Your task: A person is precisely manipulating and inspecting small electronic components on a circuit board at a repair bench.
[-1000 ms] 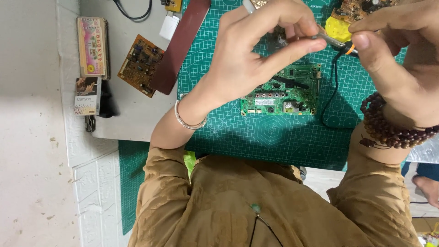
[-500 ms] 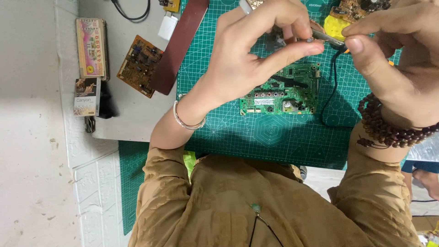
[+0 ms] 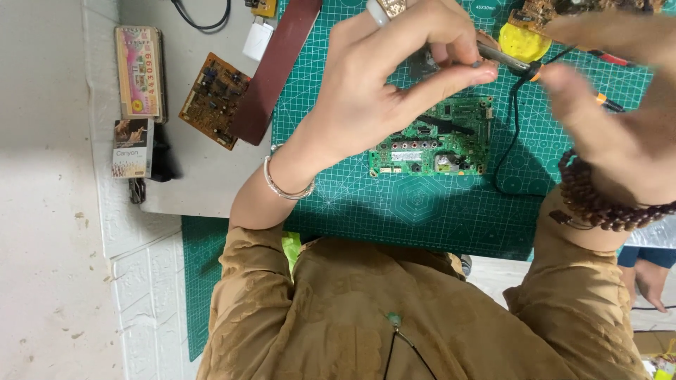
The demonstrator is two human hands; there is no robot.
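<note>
Slim metal-tipped tool (image 3: pixel 501 58) held level above the mat; green circuit board (image 3: pixel 433 139) lies flat beneath, components up.

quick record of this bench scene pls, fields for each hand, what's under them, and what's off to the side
left hand: pinches a slim metal-tipped tool above the mat
right hand: blurred, beside the tool's orange end; grip unclear
under hands: green circuit board flat on a green cutting mat
cable: black cable hangs from the tool past the board's right edge
side: brown circuit board, dark red strip, small boxes on the grey table
</note>
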